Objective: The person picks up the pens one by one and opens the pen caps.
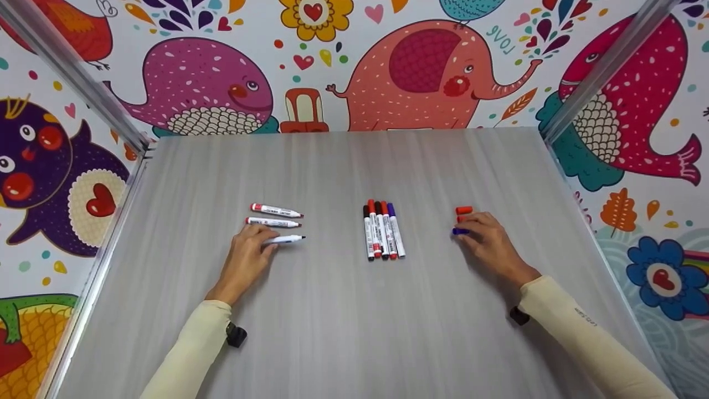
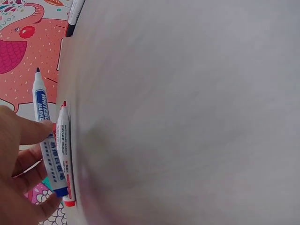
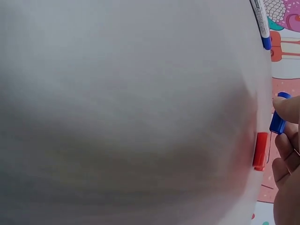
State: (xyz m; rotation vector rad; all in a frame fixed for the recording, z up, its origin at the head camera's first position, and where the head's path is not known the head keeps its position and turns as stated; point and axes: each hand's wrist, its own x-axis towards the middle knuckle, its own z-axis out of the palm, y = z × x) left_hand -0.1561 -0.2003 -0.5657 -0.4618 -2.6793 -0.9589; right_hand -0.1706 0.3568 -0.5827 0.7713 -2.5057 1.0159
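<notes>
My left hand (image 1: 249,257) pinches an uncapped blue whiteboard marker (image 2: 47,140), its dark tip pointing right in the head view. Just beyond it lie two uncapped red markers (image 1: 277,210), side by side with tips to the right. Between thumb and fingers, my right hand (image 1: 492,244) holds a blue cap (image 3: 279,115). Beside that cap are red caps (image 1: 464,210) on the table; the nearer one is partly hidden by the fingers. Midway between the hands, a row of capped markers (image 1: 383,230) in black, red and blue lies close together.
The grey wood-grain table (image 1: 332,321) carries all of this. A printed wall (image 1: 310,72) with cartoon animals rises behind it and at both sides. Metal posts (image 1: 609,72) stand at the back corners, and a metal edge (image 1: 105,271) runs along the left.
</notes>
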